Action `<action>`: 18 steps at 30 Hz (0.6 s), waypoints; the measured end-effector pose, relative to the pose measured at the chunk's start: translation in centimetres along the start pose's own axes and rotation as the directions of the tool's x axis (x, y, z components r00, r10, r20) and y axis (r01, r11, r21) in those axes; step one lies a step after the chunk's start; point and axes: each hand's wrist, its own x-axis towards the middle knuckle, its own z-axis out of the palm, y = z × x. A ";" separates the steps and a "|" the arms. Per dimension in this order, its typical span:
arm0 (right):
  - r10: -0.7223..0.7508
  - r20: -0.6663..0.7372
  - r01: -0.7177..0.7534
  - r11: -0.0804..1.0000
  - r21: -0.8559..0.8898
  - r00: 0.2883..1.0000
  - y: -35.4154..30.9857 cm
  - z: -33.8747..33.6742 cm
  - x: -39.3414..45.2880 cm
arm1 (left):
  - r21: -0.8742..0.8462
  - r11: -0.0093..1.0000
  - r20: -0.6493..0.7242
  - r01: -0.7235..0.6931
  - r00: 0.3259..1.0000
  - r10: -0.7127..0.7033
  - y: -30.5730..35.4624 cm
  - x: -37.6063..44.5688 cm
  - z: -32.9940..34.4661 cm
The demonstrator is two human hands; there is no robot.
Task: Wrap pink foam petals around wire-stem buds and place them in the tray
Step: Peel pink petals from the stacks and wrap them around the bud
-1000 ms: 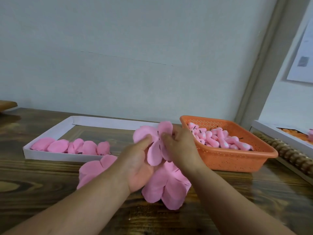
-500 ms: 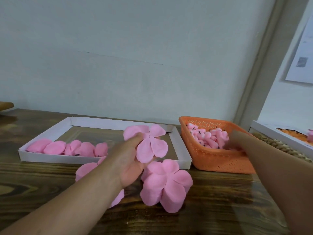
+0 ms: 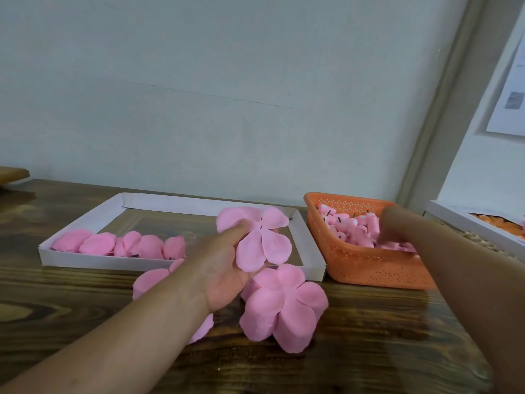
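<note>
L hand [image 3: 227,268] palm-up above the counter [image 3: 71,302], just in front of the white tray's [image 3: 85,261] near wall; thumb pinches a flat five-lobed petal piece [image 3: 257,237] against the fingers, grip pressed together on it; the piece overhangs the tray's near-right corner. R hand [image 3: 393,228] is down inside the orange basket [image 3: 369,265] among the wire-stem buds [image 3: 346,226]; fingers dip into the pile, can't tell if the grip has closed on one. Basket sits just beside the tray's right wall, narrow gap btwn them. Tray: wrapped buds [image 3: 119,245] in a row along the near-left wall, rest of the floor bare toward the back & right. A stack of loose petal pieces [image 3: 284,305] lies on the counter just below the L hand, touching the tray's near wall; another piece [image 3: 150,280] partly hidden under the L forearm. Open wood in front of and left of the stack; near counter edge out of view. Far right: second white tray [image 3: 460,223] w/ orange contents, cut by the frame edge.
</note>
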 end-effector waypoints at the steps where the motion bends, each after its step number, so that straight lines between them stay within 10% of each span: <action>1: 0.006 -0.089 -0.001 0.999 0.051 0.996 0.1 -0.2 0.4 | 0.005 1.000 -0.006 0.000 1.000 0.000 0.0 0.0 0.0; 4: 0.009 -0.370 0.049 0.988 0.146 0.929 -0.2 -0.6 0.7 | 0.001 1.000 -0.006 -0.002 1.000 0.002 -0.1 -0.1 0.2; 10: -0.227 -0.096 0.219 0.972 -0.091 0.969 -0.4 1.7 0.3 | -0.022 1.000 -0.001 0.022 1.000 -0.022 0.0 -0.5 0.7; 18: -0.194 0.072 0.203 0.971 -0.130 0.978 -0.9 1.7 1.5 | -0.035 0.998 -0.102 0.052 0.993 -0.056 0.0 -0.7 1.0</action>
